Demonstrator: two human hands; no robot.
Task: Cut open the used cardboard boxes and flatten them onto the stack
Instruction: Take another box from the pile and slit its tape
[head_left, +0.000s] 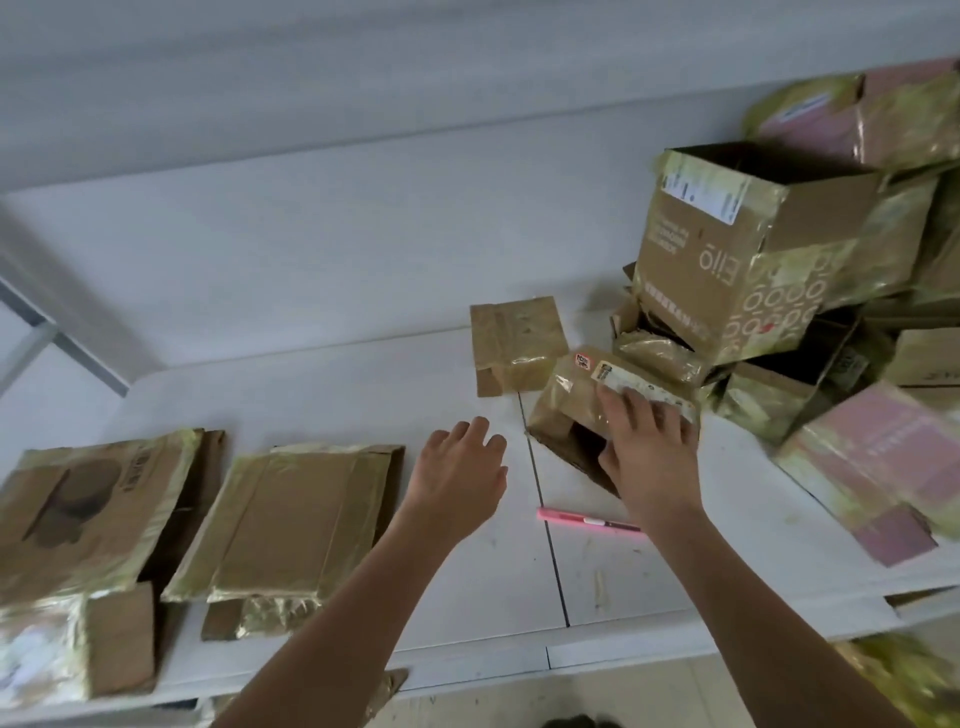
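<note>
The right hand (649, 452) lay on a small taped box (582, 410) near the middle of the white desk (311, 291), fingers on its labelled top and thumb curled down at its open near side, gripping it. The box sat tilted, its dark opening facing the person. The left hand (462, 467) hovered just left of it over bare desk, fingers loosely spread, holding nothing.

A pink cutter (587, 519) lay flat on the desk just in front of the box, partly under the right wrist, apart from both hands.

Behind the box, just touching or nearly so, lay a small flattened piece (514, 343). To the right rose a pile of unopened and half-open boxes; the large printed box (737, 260) leaned on top, its open mouth up, with pinkish boxes (872, 457) crowding the desk's right edge.

On the left, two flattened stacks lay side by side: the middle stack (291, 519) and the far-left stack (88, 519), the latter running to the desk's near edge and overhanging it slightly.

Open room lay between the middle stack and the small box, and across the whole far half of the desk up to the wall (363, 78). A seam (550, 545) ran across the desk beneath the cutter.
</note>
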